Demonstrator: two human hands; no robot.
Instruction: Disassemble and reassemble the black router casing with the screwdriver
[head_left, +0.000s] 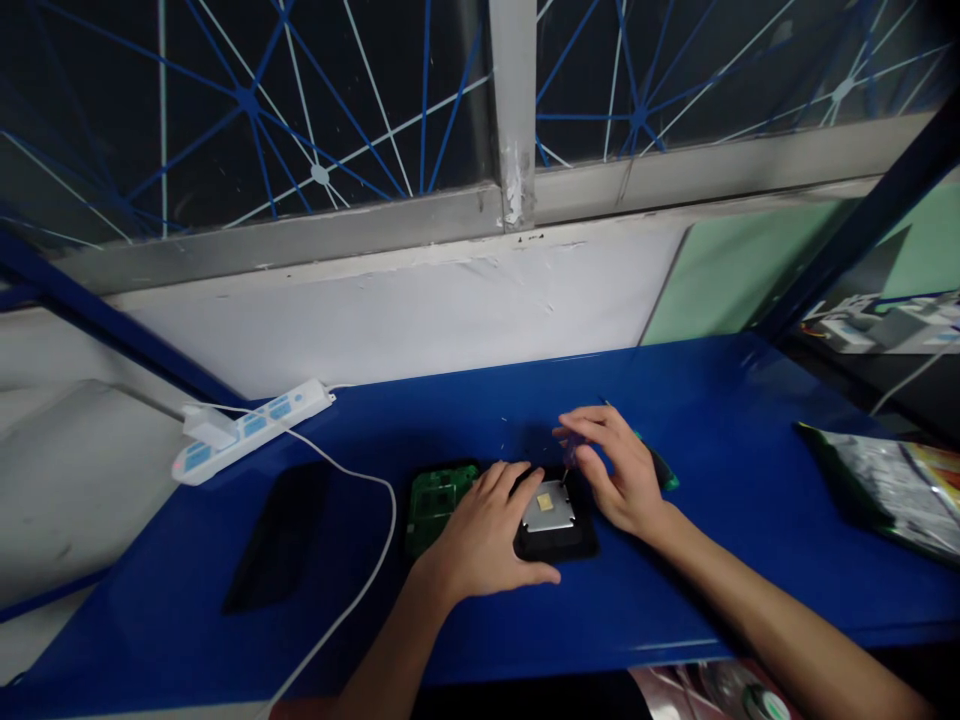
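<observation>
My right hand (619,470) is closed around a small screwdriver (571,449) with a purplish, see-through handle. Its thin shaft points down at the upper right corner of a silver metal plate (556,517), which has a small yellowish square on it. That plate lies in a black plastic housing (574,543). With fingers apart, my left hand (487,530) rests on the housing's left side and hides part of it. Just left of that hand, a green circuit board (435,503) sits in another black shell, partly covered by my hand.
A white power strip (259,428) with a plugged-in adapter stands at the back left, its white cable (391,515) crossing the table. Left lies a dark flat panel (277,535). A green-and-black object (663,470) lies behind my right hand, and a shiny packet (885,485) at far right.
</observation>
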